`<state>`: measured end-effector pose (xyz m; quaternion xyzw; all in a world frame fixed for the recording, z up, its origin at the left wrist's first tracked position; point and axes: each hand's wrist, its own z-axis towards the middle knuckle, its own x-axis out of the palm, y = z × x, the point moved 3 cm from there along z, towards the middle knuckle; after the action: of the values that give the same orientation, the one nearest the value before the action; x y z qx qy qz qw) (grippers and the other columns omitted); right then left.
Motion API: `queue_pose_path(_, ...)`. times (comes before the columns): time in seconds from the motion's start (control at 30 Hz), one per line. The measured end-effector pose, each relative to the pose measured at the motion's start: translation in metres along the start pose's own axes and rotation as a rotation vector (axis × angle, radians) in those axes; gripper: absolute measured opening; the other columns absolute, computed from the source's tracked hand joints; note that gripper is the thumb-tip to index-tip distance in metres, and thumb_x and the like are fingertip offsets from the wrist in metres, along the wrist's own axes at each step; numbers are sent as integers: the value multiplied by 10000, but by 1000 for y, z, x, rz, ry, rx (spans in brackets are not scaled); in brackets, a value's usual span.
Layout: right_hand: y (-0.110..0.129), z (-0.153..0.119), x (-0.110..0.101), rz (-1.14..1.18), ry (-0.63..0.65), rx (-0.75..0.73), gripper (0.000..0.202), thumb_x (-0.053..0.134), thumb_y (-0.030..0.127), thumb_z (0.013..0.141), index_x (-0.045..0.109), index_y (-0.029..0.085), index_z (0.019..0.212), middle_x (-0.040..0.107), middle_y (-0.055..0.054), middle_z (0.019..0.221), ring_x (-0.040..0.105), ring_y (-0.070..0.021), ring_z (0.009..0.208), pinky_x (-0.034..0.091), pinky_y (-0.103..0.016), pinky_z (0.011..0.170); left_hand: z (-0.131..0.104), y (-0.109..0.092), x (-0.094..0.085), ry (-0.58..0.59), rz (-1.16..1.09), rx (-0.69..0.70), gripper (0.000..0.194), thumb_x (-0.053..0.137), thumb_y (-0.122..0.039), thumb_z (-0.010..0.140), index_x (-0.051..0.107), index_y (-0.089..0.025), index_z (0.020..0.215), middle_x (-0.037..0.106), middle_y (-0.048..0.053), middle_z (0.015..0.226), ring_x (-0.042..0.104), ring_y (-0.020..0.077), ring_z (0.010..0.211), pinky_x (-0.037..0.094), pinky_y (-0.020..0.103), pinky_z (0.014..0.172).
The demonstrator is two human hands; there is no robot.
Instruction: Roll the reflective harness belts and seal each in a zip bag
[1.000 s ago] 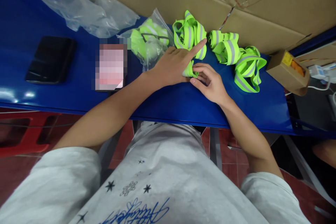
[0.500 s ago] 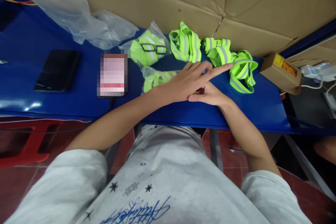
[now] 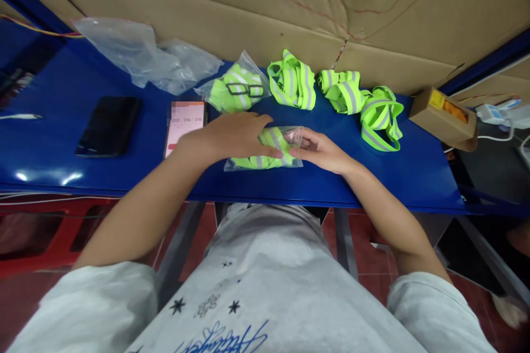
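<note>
A clear plastic bag with a folded neon-yellow reflective strap inside (image 3: 265, 161) lies flat near the table's front edge. My left hand (image 3: 232, 135) reaches over its left part with fingers stretched and apart, the thumb resting along the top. At the bag's right end, my right hand (image 3: 325, 150) pinches the plastic, thumb on top and fingers partly behind the film. Behind my hands sits another bagged strap with a black buckle (image 3: 238, 88). To its right are loose reflective straps: one bundle (image 3: 293, 80), a rolled one (image 3: 343, 91) and a looped one (image 3: 381, 118).
Empty clear plastic bags (image 3: 144, 58) lie at the back left of the blue table (image 3: 339, 185). A phone showing a timer (image 3: 186, 121) is partly behind my left wrist, with a black phone-like device (image 3: 110, 126) beside it. An open cardboard box (image 3: 443, 116) stands right, before the cardboard wall (image 3: 232, 8).
My hands were crossed, left over right, above the bagged strap. They have separated: the left moved left onto the bag, and the right took hold of its right end.
</note>
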<state>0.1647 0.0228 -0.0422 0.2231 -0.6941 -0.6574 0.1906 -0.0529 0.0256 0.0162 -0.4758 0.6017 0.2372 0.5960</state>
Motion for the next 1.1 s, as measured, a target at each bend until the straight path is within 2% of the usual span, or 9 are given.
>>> queue_pose_path(0.13, 2, -1, -10, 167, -155, 55, 392, 879, 502, 800, 763, 219, 1046, 793, -29, 1022, 732, -151, 899, 599, -268, 800, -1, -15, 7, -121, -72, -10, 849, 603, -807, 861, 609, -181, 1433, 724, 185, 1301, 680, 437, 1216, 515, 536, 1037)
queue_pose_path(0.23, 13, -6, -27, 293, -219, 82, 402, 911, 485, 769, 741, 220, 1021, 815, -49, 1045, 744, -152, 829, 593, -252, 701, -1, -16, 9, -162, -357, -14, 789, 704, -759, 819, 640, -229, 1400, 740, 121, 1279, 715, 373, 1149, 555, 478, 995)
queue_pose_path(0.33, 23, -12, -40, 257, -276, 48, 414, 868, 536, 811, 726, 228, 1049, 817, -60, 1119, 759, -160, 852, 601, -253, 687, -4, -8, 17, -88, -728, -67, 731, 787, -683, 780, 656, -250, 1355, 760, 88, 1167, 758, 295, 913, 615, 388, 742)
queue_pose_path(0.4, 29, -14, -39, 168, -270, 12, 432, 783, 605, 877, 716, 229, 1079, 815, -65, 1116, 765, -169, 881, 616, -268, 719, -6, -5, 21, 2, -890, -53, 791, 831, -627, 761, 604, -258, 1423, 759, 94, 1182, 762, 284, 905, 618, 369, 688)
queue_pose_path(0.57, 54, -16, -20, -161, -159, -198, 445, 592, 661, 991, 693, 253, 1139, 786, -47, 1090, 756, -188, 1031, 626, -311, 877, -1, -23, 9, 37, -806, 201, 935, 907, -556, 709, 535, -273, 1518, 637, 109, 1497, 638, 327, 1345, 537, 426, 1099)
queue_pose_path(0.73, 87, -15, -17, -483, 14, -386, 427, 594, 622, 1004, 731, 255, 1173, 755, -60, 1213, 713, -231, 1159, 579, -391, 1038, 29, -44, 5, -150, -1022, 188, 591, 806, -601, 809, 733, -167, 1203, 778, 99, 1168, 724, 298, 1115, 573, 395, 963)
queue_pose_path(0.87, 89, -17, -44, -736, -135, -479, 362, 755, 604, 897, 764, 272, 1043, 674, -67, 1380, 595, -294, 1364, 450, -503, 1194, 48, -43, 20, -228, -1343, 82, 491, 875, -539, 765, 773, -197, 1102, 796, 68, 1124, 742, 242, 1052, 574, 348, 940)
queue_pose_path(1.0, 65, -15, -66, -579, -151, -305, 396, 752, 614, 895, 738, 225, 824, 752, -56, 1061, 699, -212, 971, 573, -383, 887, 51, -40, 31, -225, -1466, 25, 542, 758, -693, 839, 787, -197, 1056, 805, 73, 1079, 757, 249, 1027, 594, 342, 889)
queue_pose_path(1.1, 49, -12, -69, -352, -147, -149, 423, 798, 620, 851, 727, 211, 767, 716, -11, 764, 634, -144, 703, 526, -293, 679, 51, -36, 37, -291, -1418, -11, 570, 703, -737, 866, 786, -193, 1014, 802, 56, 991, 759, 256, 1012, 605, 333, 852)
